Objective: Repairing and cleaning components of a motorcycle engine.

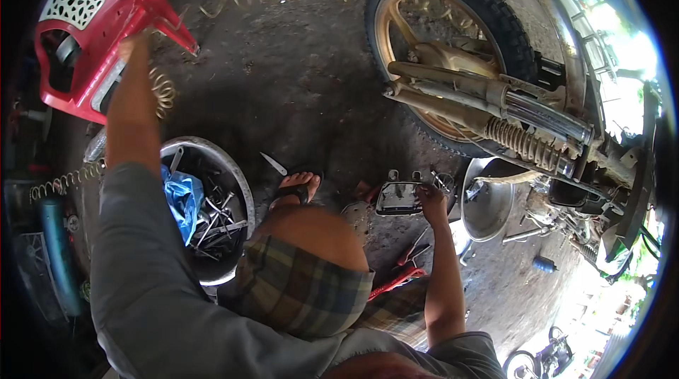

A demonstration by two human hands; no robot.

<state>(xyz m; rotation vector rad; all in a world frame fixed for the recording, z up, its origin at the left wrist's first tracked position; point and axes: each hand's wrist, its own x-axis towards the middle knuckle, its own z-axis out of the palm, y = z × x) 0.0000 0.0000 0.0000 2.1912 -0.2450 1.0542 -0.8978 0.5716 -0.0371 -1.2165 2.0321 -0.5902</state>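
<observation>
My left arm stretches up to the red plastic chair (92, 60) at the far left. There my left hand (133, 45) is at the chair's edge, blurred, and its fingers cannot be made out. My right hand (431, 203) has its fingers closed on the right rim of a shallow, dark-rimmed rectangular metal part (398, 198). Small lugs stick up along the part's far edge, and it is held low over the ground. Just right of that hand is a round metal basin (488, 202).
A basin of tools (244, 174) with a blue plastic bag (182, 202) stands left of my foot. A motorcycle wheel (385, 7) and fork legs (488, 117) fill the upper right. Red-handled tools (399, 281) lie beside my knee. A coiled hose (164, 92) hangs by the chair.
</observation>
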